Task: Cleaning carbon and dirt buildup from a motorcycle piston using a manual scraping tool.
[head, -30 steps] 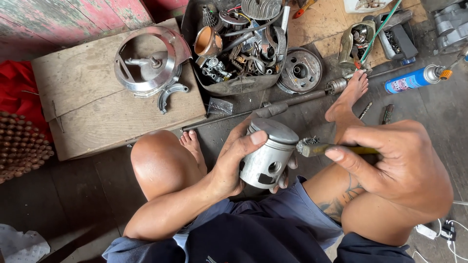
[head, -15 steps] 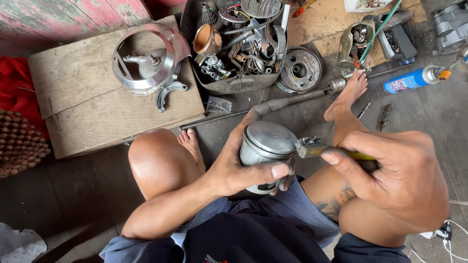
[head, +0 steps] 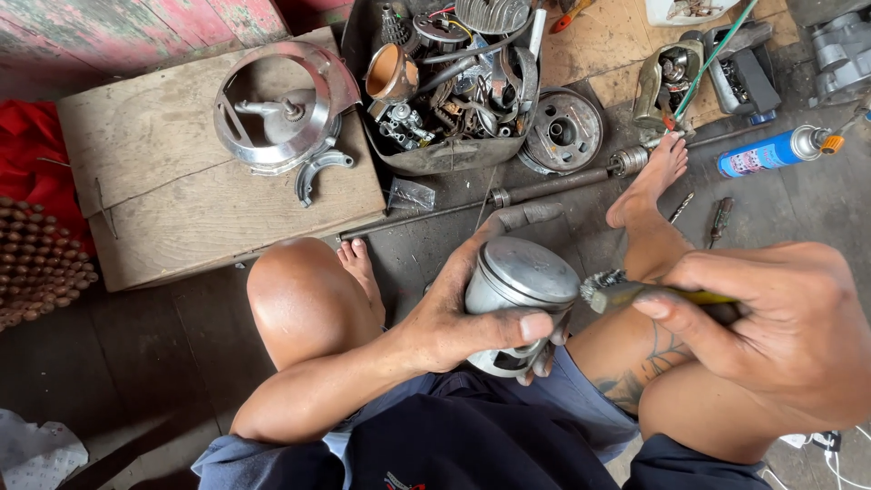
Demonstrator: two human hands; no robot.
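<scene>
The floor (head: 145,363) is dark, dirty and grey. A person sits on it with bare knees up and one bare foot (head: 649,181) stretched out at about 1 o'clock. At the top left, around 11 o'clock, a pink and green painted wall (head: 109,32) shows.

A flat wooden board (head: 172,209) lies at 10 o'clock. On it sits a round shiny metal cover (head: 277,109) with a small curved metal piece (head: 318,172) just beside it. At 12 o'clock is a dark tub (head: 435,154) full of metal parts and springs. A round metal wheel part (head: 562,132) lies just right of the tub. A long metal rod (head: 544,186) runs across the floor between the tub and the person. A blue spray can (head: 771,152) lies at 2 o'clock. A red cloth (head: 32,154) and a brown bumpy mat (head: 36,268) are at 9 o'clock.

The left hand (head: 472,313) is wrapped around a silver piston (head: 519,290) in the middle, between the knees. The thumb presses across its side. The right hand (head: 780,327), at 3 o'clock, is closed around the handle of a small wire brush (head: 626,292). The brush tip is touching the piston's right side, near the top.

Compared with a second ago, the piston has been turned in the hand, so its flat top now tips more to the right, toward the brush. The thumb now lies lower across it. The brush is in almost the same spot.
</scene>
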